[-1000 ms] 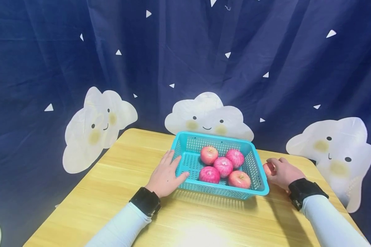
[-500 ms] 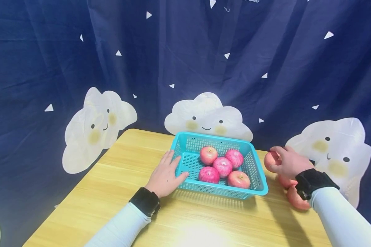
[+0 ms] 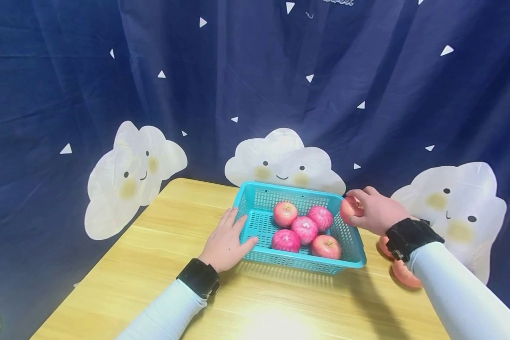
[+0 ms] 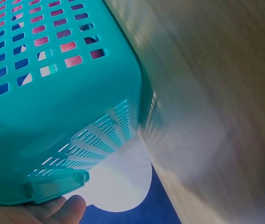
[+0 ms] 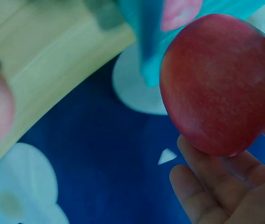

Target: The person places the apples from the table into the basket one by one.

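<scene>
A red apple [image 3: 349, 210] is held in my right hand [image 3: 377, 210], over the right rim of the turquoise plastic basket [image 3: 297, 265]. In the right wrist view, fingertips support the apple [image 5: 221, 86] from one side and a fingertip presses it at the edge. My left hand [image 3: 227, 241] rests at the basket's left rim with fingers straight and spread; its fingertips [image 4: 74, 207] show just beyond the rim in the left wrist view. Several apples [image 3: 304, 230] lie in the basket, mostly in its middle and right part.
Two more apples stand on the wooden table [image 3: 144, 278] right of the basket, the nearer apple [image 3: 405, 275] partly covered by the right forearm. A dark blue curtain [image 3: 263, 71] with white cloud prints hangs right behind the table.
My right hand has lifted the apple from the table beside the basket and carried it left over the right rim. Two apples behind it have come into view. The left hand stays put.
</scene>
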Action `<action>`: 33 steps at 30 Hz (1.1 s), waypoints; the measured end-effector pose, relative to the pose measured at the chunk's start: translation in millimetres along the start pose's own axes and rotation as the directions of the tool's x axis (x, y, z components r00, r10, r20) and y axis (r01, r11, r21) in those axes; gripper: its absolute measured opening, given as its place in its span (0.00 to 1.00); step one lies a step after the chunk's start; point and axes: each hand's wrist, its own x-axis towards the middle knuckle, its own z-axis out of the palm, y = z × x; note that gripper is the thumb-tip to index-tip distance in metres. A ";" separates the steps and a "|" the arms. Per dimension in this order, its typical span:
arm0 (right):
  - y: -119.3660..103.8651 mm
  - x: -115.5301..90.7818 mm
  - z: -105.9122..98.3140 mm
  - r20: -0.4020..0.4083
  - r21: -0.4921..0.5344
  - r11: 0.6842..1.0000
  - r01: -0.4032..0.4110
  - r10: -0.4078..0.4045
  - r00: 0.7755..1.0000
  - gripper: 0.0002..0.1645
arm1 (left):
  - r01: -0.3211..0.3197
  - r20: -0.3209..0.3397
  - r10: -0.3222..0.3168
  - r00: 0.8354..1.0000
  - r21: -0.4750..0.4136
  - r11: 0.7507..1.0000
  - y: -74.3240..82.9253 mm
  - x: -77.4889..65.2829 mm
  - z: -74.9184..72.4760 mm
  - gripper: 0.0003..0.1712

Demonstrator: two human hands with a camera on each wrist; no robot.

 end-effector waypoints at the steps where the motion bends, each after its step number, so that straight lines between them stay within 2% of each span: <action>1: -4.7 2.2 0.1 -0.001 0.000 1.000 0.012 -0.012 1.000 0.39 | 0.001 0.000 -0.001 1.000 0.002 1.000 -0.2 0.0 0.0 0.47; 7: -27.9 16.0 5.1 -0.018 -0.014 0.997 0.079 -0.080 0.997 0.35 | 0.016 0.010 -0.016 1.000 -0.004 1.000 0.4 -0.8 -0.2 0.47; 17: -61.6 33.2 11.8 -0.001 -0.022 0.991 0.132 -0.132 0.991 0.34 | 0.010 0.010 -0.010 1.000 -0.003 1.000 0.5 -0.2 -1.5 0.47; 33: -99.9 57.4 30.7 -0.009 0.009 0.965 0.262 -0.262 0.965 0.32 | 0.005 0.004 -0.005 1.000 -0.010 1.000 -0.7 -0.2 -1.3 0.47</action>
